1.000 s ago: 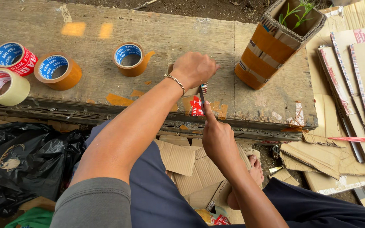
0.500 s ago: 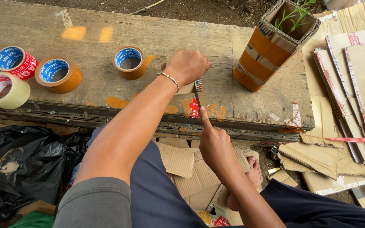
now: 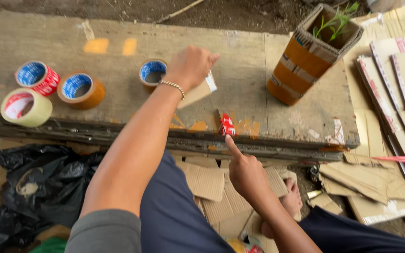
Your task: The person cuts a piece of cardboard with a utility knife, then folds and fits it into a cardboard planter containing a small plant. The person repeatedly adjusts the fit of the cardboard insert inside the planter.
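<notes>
Head view: left hand [image 3: 191, 65] pinches a cardboard piece [image 3: 198, 93] at twelve o'clock; right hand [image 3: 244, 173], forefinger out and gripping nothing, nears the red cutter [image 3: 226, 124] on the surface [image 3: 118, 65], likely grasped next.

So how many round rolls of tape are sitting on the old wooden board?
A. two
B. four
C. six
B: four rolls lie on the worn wooden board: a red-and-white roll, a pale yellowish roll, a brown roll, and another brown roll partly behind the left hand.
</notes>
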A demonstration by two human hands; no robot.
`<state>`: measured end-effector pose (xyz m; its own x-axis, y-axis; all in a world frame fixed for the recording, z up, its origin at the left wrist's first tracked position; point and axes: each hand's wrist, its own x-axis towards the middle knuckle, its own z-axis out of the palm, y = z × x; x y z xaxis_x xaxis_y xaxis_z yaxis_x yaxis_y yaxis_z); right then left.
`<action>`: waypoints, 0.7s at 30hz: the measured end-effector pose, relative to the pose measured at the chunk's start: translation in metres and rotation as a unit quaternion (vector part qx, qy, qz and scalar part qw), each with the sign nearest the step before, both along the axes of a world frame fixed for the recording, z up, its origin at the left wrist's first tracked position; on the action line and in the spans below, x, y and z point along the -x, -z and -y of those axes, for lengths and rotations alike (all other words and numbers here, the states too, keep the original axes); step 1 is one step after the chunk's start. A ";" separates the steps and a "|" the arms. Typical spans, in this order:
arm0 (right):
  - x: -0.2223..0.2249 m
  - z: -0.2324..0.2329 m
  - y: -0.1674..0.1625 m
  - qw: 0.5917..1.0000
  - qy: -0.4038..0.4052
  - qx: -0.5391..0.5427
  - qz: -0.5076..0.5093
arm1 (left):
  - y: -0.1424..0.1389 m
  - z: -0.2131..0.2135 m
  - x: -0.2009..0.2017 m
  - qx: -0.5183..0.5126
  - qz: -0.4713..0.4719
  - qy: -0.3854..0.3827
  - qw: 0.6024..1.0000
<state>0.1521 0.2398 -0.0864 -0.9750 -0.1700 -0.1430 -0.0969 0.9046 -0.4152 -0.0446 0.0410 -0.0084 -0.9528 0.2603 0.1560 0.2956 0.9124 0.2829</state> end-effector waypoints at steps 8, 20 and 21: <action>0.069 -0.054 -0.072 0.994 -0.008 -0.049 0.099 | -0.007 -0.018 -0.038 0.017 0.203 0.060 0.977; 0.132 -0.207 -0.088 0.929 -0.136 -0.335 0.078 | -0.022 -0.081 -0.064 -0.111 0.154 0.086 0.978; 0.135 -0.219 -0.079 0.929 -0.122 -0.340 0.076 | -0.022 -0.083 -0.061 -0.162 0.156 0.057 0.973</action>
<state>0.0167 0.4585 -0.0071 -0.8786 -0.2040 -0.4318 -0.3210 0.9217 0.2177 0.0163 0.1240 0.0132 -0.9345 0.3531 -0.0447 0.2439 0.7268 0.6421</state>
